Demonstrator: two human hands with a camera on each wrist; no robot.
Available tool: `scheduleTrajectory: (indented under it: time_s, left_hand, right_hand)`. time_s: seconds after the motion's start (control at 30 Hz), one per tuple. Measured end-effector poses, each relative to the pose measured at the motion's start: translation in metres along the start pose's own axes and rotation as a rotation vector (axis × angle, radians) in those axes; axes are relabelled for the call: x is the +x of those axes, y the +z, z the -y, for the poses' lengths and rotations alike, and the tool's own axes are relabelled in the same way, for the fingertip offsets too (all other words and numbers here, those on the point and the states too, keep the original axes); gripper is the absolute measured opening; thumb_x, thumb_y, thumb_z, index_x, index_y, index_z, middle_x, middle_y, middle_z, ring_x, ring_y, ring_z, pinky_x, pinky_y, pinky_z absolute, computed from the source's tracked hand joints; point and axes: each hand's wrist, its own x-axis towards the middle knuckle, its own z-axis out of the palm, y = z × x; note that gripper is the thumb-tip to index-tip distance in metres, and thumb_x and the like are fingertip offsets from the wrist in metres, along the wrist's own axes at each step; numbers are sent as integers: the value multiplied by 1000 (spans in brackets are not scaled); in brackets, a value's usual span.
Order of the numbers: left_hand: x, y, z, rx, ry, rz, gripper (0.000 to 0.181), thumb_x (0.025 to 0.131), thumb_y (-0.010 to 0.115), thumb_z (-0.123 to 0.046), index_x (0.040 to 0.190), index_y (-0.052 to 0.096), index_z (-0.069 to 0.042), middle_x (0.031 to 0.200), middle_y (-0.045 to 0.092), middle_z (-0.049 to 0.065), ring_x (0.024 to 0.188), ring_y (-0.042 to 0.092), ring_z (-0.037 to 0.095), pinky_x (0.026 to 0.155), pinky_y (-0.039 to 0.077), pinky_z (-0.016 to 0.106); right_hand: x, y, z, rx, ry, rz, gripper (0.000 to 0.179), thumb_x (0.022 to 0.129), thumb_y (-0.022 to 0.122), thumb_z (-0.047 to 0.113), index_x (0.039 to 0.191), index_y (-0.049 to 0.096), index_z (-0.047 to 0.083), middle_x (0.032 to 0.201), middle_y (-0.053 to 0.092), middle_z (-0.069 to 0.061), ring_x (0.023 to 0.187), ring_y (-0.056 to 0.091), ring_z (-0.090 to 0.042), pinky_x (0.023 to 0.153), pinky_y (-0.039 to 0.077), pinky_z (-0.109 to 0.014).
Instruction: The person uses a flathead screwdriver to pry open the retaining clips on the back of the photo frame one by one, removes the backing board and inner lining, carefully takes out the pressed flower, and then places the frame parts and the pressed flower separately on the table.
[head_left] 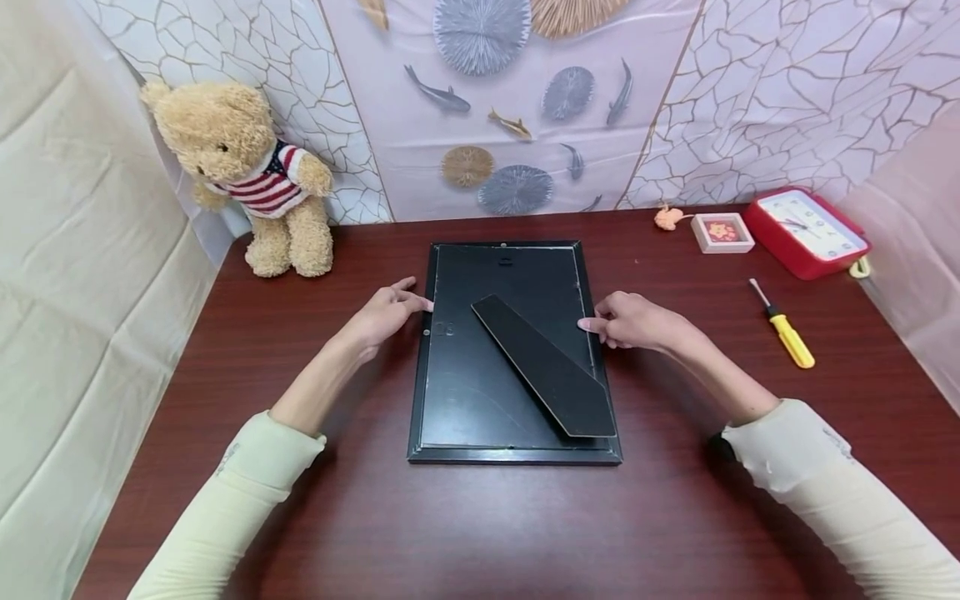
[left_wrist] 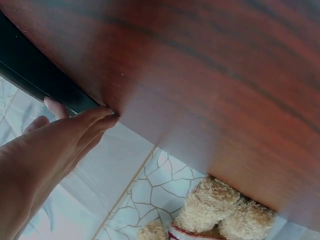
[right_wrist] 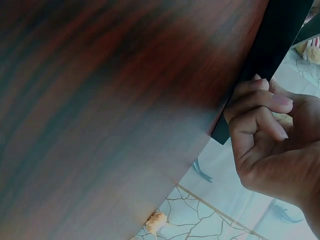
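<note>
A black picture frame (head_left: pixel 517 454) lies back side up on the table, its black back panel (head_left: pixel 468 392) showing. Across the panel slants a black easel stand (head_left: pixel 543 367), its wide end near the lower right corner. My left hand (head_left: pixel 384 317) holds the left edge; in the left wrist view its fingertips (left_wrist: pixel 107 114) meet the frame's side low by the table, with the thumb above. On the opposite edge, my right hand (head_left: pixel 633 321) grips with the thumb on top and the other fingers curled against the side (right_wrist: pixel 257 107).
A teddy bear (head_left: pixel 262 179) in a striped sweater sits at the back left. At the back right are a small orange figure (head_left: pixel 667 218), a little framed box (head_left: pixel 722 233) and a red clock (head_left: pixel 810 232). A yellow-handled screwdriver (head_left: pixel 791 340) lies right of the frame. Patterned cloth (head_left: pixel 517 108) hangs behind.
</note>
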Motion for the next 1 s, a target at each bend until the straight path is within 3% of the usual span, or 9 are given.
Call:
scheduleTrajectory:
  time_s: [0.27,0.37,0.53,0.8,1.0]
  left_hand:
    - [0,5,0,72,29,5,40,113,53,-13,135,66,18,184,18,18,172,8,37,139,12,52]
    - [2,10,-1,166,52,-38,37,112,60,-15,126,70,18,181,24,19,170,18,38,137,22,51]
    - [4,12,-2,269,40,-108,33,109,67,-16,114,76,16,172,38,18,164,24,38,134,26,50]
    - [7,6,-5,258,8,-73,36,108,67,-17,122,75,16,168,42,18,161,23,37,132,28,50]
    - [9,2,-6,220,17,-50,33,107,67,-15,114,76,16,165,45,20,161,25,38,132,29,51]
  right_hand:
    - [2,0,0,18,25,17,42,112,64,26,78,66,1,63,60,-1,57,51,-12,59,44,-28]
    - [2,0,-2,35,30,28,43,112,64,27,78,66,1,63,59,0,56,50,-13,58,43,-27]
    - [3,0,-3,84,51,63,42,113,64,28,80,65,1,65,57,0,55,47,-12,56,42,-26]
    - [3,0,-4,60,56,52,44,113,63,30,80,65,1,65,57,1,53,47,-11,54,40,-24]
    - [3,-3,0,49,48,49,44,113,62,29,78,64,2,64,57,1,54,47,-11,54,41,-24]
